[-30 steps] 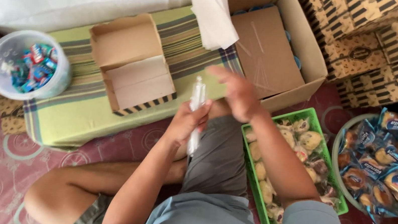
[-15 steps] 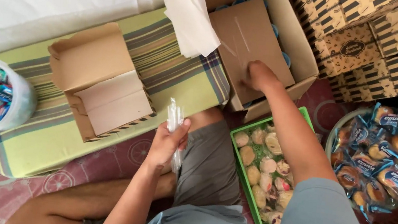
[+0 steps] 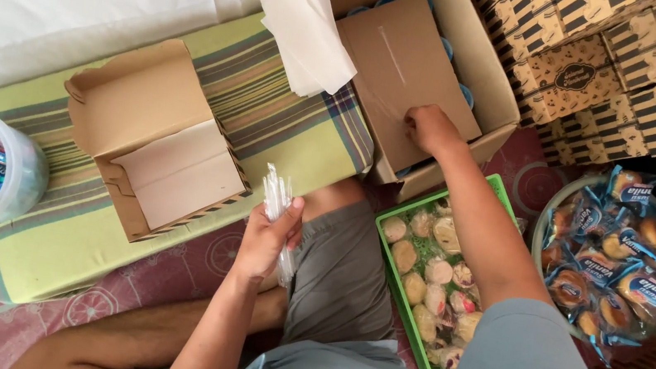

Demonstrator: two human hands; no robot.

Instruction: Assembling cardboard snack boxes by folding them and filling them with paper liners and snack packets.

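Change: the right hand has left the left hand and gone out to the big carton's flap.
Straws: a thin bundle of clear-wrapped straws, upright, above the lap.
Left hand: closed round the straws' lower part, just right of the open snack box.
Right hand: fingers curled, resting on the brown flap; whether it grips anything I cannot tell.

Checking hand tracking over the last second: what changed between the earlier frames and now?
The right hand left the left hand's bundle and reached out to the cardboard flap of the big carton, where it now rests. The left hand kept hold of the clear wrapped sticks, upright over the knee. The open small box, napkin stack and green tray stayed put.
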